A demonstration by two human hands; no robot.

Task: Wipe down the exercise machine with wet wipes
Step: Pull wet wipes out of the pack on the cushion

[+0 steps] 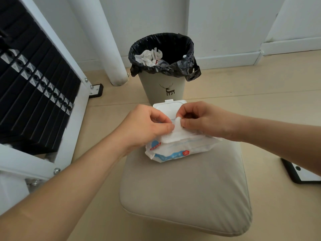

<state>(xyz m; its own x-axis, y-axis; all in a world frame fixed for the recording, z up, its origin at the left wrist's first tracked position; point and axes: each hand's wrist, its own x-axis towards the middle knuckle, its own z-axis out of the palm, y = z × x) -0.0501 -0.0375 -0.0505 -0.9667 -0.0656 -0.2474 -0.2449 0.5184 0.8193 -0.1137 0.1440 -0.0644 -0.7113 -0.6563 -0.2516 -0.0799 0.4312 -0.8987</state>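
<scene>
- Step in hand, as I judge it: drawing 1 fresh wipe (178, 121) from the wet wipes pack (173, 151); no wiping of the machine is under way.
- The pack lies on the far end of a padded seat (185, 197), its hinged lid (169, 106) flipped open away from me.
- My right hand (206, 121) sits over the pack's right side, thumb and forefinger closed on the wipe's upstanding tip.
- My left hand (144, 126) sits over the pack's left side, fingers curled, thumb and fingertip nipping the same wipe low down by the opening.
- Next move calls for a steady upward pull while the pack is held down, so only 1 sheet comes free.
- Materials: the pack is soft, crinkly white film printed blue and red; its lid is rigid white plastic; the wipe is limp and thin.
- The seat is smooth beige padding with rounded corners.
- Beyond the pack stands a round bin (161, 84) with a glossy black liner and crumpled white wipes (147, 57) inside.
- Left of the pack, black weight plates (34, 84) stack in a white metal frame (76, 63).
</scene>
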